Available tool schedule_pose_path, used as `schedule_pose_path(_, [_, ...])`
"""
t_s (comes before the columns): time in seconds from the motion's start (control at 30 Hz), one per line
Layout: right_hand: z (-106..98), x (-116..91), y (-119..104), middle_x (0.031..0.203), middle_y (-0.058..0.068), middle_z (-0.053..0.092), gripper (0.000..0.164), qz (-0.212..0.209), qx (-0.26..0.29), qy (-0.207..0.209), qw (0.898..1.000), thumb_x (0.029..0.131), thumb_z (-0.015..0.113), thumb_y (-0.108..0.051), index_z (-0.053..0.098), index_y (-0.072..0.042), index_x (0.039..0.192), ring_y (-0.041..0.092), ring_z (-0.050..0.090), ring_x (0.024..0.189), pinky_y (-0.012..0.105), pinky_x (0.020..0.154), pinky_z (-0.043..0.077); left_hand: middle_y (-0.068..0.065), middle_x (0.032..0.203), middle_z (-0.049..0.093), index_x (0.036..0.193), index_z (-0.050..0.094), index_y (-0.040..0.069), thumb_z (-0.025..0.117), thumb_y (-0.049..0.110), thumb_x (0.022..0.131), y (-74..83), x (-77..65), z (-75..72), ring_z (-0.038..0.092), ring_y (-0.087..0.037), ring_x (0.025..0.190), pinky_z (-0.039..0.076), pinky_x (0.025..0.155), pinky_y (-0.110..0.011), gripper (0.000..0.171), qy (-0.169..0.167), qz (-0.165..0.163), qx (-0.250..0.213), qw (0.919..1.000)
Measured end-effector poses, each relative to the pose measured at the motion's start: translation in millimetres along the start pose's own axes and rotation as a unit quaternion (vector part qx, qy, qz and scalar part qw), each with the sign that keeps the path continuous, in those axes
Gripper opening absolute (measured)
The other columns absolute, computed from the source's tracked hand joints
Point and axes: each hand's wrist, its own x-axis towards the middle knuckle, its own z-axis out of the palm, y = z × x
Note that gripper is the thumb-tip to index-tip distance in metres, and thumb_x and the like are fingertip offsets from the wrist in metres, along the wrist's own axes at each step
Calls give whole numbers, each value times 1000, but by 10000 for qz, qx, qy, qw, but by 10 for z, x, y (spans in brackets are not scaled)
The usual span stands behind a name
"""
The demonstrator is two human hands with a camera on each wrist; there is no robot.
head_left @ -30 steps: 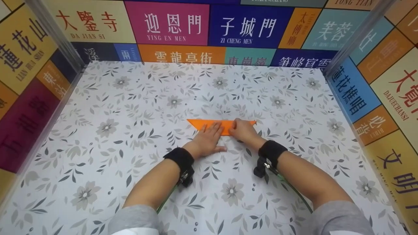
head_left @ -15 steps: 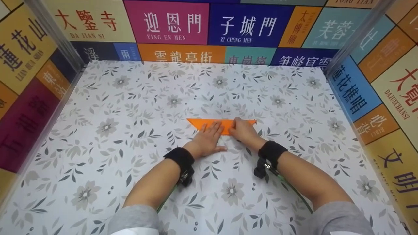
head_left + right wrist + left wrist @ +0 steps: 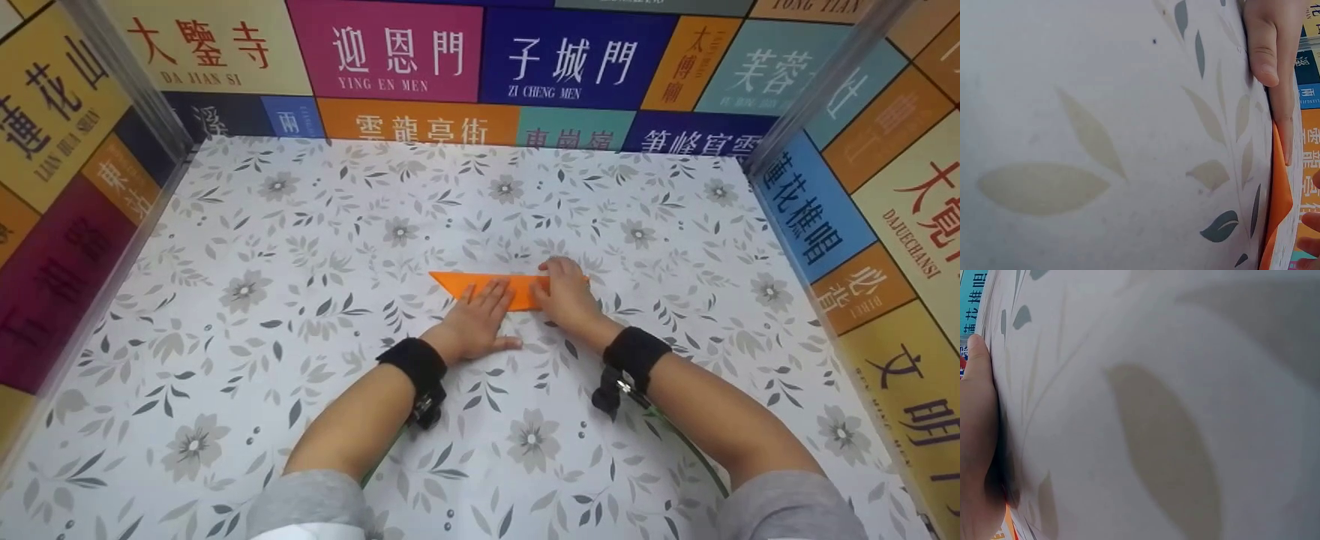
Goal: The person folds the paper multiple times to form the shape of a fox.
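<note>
A folded orange sheet of paper (image 3: 523,294), a long shape with a pointed left end, lies at the middle of the table. My left hand (image 3: 476,322) presses flat on its left half, fingers straight and thumb spread out on the tablecloth. Over the right half is my right hand (image 3: 568,298), thumb at the paper and fingers loosely bent near the top edge. In the right wrist view the right fingertips (image 3: 1311,220) show apart from the paper, whose near edge lifts a little. The left wrist view catches only part of the left hand (image 3: 977,433).
A white tablecloth (image 3: 322,225) with grey flowers and leaves covers the table. Colourful panels with printed characters (image 3: 405,52) wall it in at the back and both sides. Black straps with small cameras (image 3: 412,367) sit on both wrists.
My right hand has loosened from its curled grip at the paper, its fingers lifting and moving slightly right and away. The left hand and the paper have stayed in place.
</note>
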Motion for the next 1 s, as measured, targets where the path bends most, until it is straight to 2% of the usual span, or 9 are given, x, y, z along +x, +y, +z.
schedule_pose_path(0.1, [73, 3, 15, 155, 25, 24, 64, -27, -69, -66, 10000, 95, 58, -32, 38, 6, 141, 40, 16, 147, 53, 119, 16, -10, 163, -10, 156, -3, 8, 25, 72, 93, 1, 4, 14, -9, -25, 151, 0, 122, -48, 93, 4, -6, -2, 10000])
schedule_pose_path(0.2, [141, -12, 12, 161, 23, 11, 74, -127, -234, -221, 9994, 97, 54, -39, 25, 5, 149, 39, 5, 149, 52, 121, 8, -10, 162, -11, 155, -3, 8, 24, 72, 92, 7, 9, 24, -9, -26, 150, -1, 121, -49, 94, 5, 10, 19, 10000])
schedule_pose_path(0.33, [176, -114, -8, 161, 19, 12, 65, -790, -702, -397, 9936, 101, 45, -33, 23, 2, 151, 36, 8, 149, 51, 121, 11, -10, 162, -9, 155, -3, 8, 24, 73, 92, 12, 12, 25, -8, -26, 150, 0, 121, -49, 94, 53, 55, 39, 10000])
schedule_pose_path(0.43, [175, -242, -32, 161, 17, 15, 60, -1421, -1179, -646, 9807, 103, 40, -29, 22, 1, 152, 34, 11, 149, 50, 121, 12, -9, 162, -8, 155, -3, 8, 25, 73, 92, -1, 19, 26, -8, -25, 151, 0, 121, -49, 95, 47, 34, 60, 10000])
schedule_pose_path(0.53, [179, -364, -62, 162, 14, 11, 60, -1738, -1481, -1022, 9682, 104, 33, -32, 15, -2, 154, 31, 9, 150, 47, 121, 11, -10, 162, -8, 155, -2, 7, 24, 73, 92, -19, 20, 27, -8, -25, 151, 1, 121, -49, 95, 27, -33, 197, 9998])
schedule_pose_path(0.63, [196, -446, -75, 162, 16, 10, 60, -1828, -1475, -1199, 9646, 105, 29, -32, 14, -1, 153, 30, 8, 150, 47, 121, 10, -11, 163, -7, 155, -1, 7, 24, 73, 92, -19, 21, 26, -7, -25, 151, 2, 121, -49, 95, 32, -63, 320, 9995])
schedule_pose_path(0.87, [215, -524, -51, 162, 15, 8, 56, -1613, -1206, -1316, 9706, 106, 28, -29, 13, -2, 153, 30, 8, 150, 45, 121, 10, -11, 163, -8, 155, 1, 7, 24, 73, 92, 11, -8, 3, -6, -26, 151, 2, 122, -49, 95, 34, -10, 250, 9997])
schedule_pose_path(1.0, [223, -524, -33, 161, 17, 9, 57, -1639, -1154, -1302, 9710, 106, 28, -28, 14, 0, 153, 31, 9, 150, 46, 121, 11, -11, 163, -8, 155, 1, 6, 26, 73, 91, 17, -26, -24, -7, -26, 151, 2, 122, -49, 96, 54, -5, 132, 9999])
